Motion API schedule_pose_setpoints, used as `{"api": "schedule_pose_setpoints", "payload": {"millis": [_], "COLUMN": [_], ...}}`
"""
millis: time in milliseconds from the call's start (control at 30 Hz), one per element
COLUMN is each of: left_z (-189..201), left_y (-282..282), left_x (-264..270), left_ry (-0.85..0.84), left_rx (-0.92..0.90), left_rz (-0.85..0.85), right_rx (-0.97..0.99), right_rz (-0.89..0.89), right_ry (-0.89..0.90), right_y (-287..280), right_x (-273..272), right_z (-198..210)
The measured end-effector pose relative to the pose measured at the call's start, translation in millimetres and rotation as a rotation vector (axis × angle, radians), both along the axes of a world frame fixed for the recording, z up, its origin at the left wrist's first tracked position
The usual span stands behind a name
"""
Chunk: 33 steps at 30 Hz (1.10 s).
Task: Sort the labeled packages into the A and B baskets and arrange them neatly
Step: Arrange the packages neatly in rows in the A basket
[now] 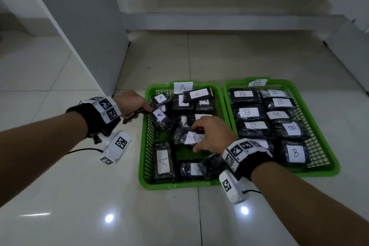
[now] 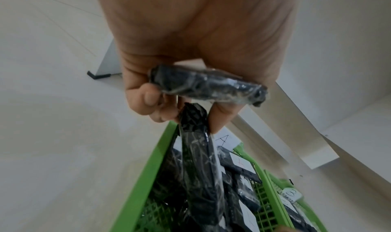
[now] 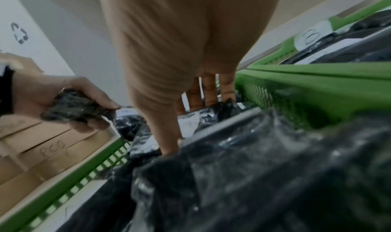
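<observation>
Two green mesh baskets sit side by side on the floor. Basket A point(image 1: 144, 142) on the left holds several black wrapped packages with white A labels, lying untidily. Basket B point(image 1: 327, 158) on the right holds B packages in neat rows. My left hand point(image 1: 137, 104) is at basket A's left rim; it grips one black package point(image 2: 207, 86) in the palm and pinches the end of a second A package point(image 1: 160, 118) with its fingertips. My right hand point(image 1: 209, 136) reaches into the middle of basket A, thumb and fingers curled round an A package point(image 1: 189, 137).
A grey panel point(image 1: 89, 32) leans or stands at the left behind basket A. Low steps point(image 1: 219, 20) run across the back. Cardboard boxes point(image 3: 42, 145) show left of the basket in the right wrist view. Glossy floor tiles point(image 1: 79, 205) lie in front.
</observation>
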<state>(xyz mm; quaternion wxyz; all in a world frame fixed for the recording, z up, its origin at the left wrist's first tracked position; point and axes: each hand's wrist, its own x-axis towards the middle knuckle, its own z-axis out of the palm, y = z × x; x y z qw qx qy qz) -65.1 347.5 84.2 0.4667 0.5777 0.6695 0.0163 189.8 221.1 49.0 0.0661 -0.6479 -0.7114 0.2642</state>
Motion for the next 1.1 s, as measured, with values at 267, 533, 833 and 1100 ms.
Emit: {"api": "schedule_pose_setpoints", "payload": {"millis": [267,533,833,1100], "left_z": [-3,-4,-20,-12], "left_y": [-11,-14,-21,-29], "left_x": [-11,-10,-15,-19], "left_ry": [-0.032,-0.117,-0.087,-0.201], "left_rx": [0.004,-0.077,-0.08,-0.062], "left_rz": [0.01,0.027,0.041,0.067], "right_rx": [-0.053,-0.063,-0.024,-0.111], "right_rz": [0.136,0.06,0.304,0.353], "right_ry": [-0.243,-0.134,-0.403,-0.264], "right_y": [17,21,20,29], "right_x": [-31,-33,-48,-42], "right_z": [-4,-14,-15,-3]}}
